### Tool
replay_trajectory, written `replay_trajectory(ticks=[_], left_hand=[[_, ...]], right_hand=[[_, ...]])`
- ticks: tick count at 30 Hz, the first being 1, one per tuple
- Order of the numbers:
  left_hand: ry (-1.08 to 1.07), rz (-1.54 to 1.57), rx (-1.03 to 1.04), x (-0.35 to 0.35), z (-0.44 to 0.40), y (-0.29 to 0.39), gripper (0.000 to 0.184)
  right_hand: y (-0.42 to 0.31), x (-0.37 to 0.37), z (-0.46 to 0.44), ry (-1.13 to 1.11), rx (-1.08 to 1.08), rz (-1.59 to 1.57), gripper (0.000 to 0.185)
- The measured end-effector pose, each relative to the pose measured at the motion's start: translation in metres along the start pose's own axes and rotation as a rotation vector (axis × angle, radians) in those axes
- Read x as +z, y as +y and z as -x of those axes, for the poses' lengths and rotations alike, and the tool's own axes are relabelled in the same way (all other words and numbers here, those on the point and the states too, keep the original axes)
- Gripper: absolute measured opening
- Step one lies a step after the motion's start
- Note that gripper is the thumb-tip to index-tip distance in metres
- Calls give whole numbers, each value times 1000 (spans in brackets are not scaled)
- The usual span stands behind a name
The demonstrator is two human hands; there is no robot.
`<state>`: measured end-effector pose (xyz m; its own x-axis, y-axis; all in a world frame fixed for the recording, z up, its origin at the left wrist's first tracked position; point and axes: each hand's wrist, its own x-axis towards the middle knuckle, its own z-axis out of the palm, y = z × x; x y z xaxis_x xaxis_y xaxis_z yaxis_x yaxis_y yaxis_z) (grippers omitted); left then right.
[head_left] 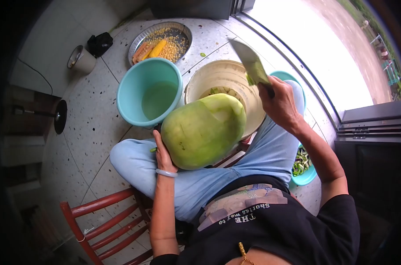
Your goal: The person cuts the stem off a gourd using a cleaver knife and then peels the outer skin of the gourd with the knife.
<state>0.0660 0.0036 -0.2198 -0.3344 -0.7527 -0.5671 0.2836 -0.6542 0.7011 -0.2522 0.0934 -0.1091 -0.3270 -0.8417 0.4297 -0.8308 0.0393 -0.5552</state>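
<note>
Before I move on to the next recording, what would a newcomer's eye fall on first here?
Probably the big green gourd, mid-picture, with a pale patch at its upper right end and the left hand against its side. Then the broad knife in the right hand, to the upper right. Near the top, the tray holds bright yellow corn.

You have open air between your right hand (279, 104) and the melon (200, 134); the bucket (136, 81) blocks your left hand (164, 154) ahead.
</note>
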Motion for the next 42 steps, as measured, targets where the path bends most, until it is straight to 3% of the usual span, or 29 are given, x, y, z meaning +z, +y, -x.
replay_trajectory(ticks=[3, 6, 7, 10, 11, 18, 19, 20, 25, 37, 42], left_hand=[[1, 34, -6, -1, 6, -1, 78], [-27, 57, -10, -8, -2, -8, 78], [-18, 42, 7, -11, -4, -10, 78], [37, 68, -2, -6, -1, -10, 76], [39, 77, -27, -10, -1, -12, 77], [92, 95, 11, -1, 5, -18, 80], [101, 94, 11, -1, 5, -20, 80], [110, 93, 12, 0, 6, -21, 80], [123, 77, 17, 6, 12, -16, 78], [95, 146, 16, 1, 8, -22, 72], [89, 132, 28, -6, 3, -25, 67]], right_hand=[[2, 10, -4, 229, -41, -43, 19], [21, 6, -27, -317, 346, 173, 27], [25, 8, -28, -322, 311, 294, 34], [26, 16, -20, 54, 82, 164, 33], [15, 17, -21, 100, 98, 0, 24], [-53, -12, 23, -486, 483, -508, 14], [-69, -19, 28, -547, 486, -484, 12], [-66, -13, 42, -517, 314, -420, 11], [-84, -10, 61, -657, 366, -412, 18], [-104, -6, 62, -704, 415, -363, 25], [-105, -6, 52, -809, 423, -355, 17]])
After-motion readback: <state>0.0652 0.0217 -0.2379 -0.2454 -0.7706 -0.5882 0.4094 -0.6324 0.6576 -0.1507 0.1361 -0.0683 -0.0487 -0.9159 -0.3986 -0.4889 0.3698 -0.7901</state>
